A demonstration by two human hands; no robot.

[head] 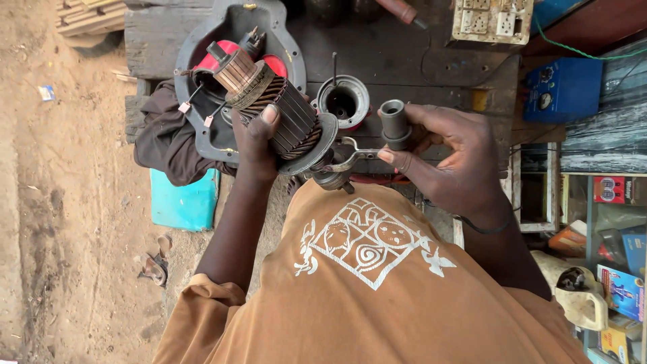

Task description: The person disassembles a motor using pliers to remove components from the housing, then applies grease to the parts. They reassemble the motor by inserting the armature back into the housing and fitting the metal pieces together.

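My left hand [256, 138] grips a motor armature [280, 108] around its dark slotted core, thumb on top. The copper commutator end [236, 71] points up and to the left. A round end plate and the shaft end [330, 176] sit at the lower end, just above my orange-brown shirt. My right hand [448, 158] holds a short grey cylindrical sleeve [394, 123] between fingers and thumb. It also pinches the handle of a curved metal tool [352, 156], whose other end reaches the armature's shaft end.
A grey motor housing [202, 135] with red windings lies on the dark wooden bench [397, 54], beside a round metal cup [344, 101]. A socket board [492, 20] and a blue box [563, 87] stand at the back right. Dark cloth [162, 138], a teal container [183, 202], sandy ground on the left, shelves on the right.
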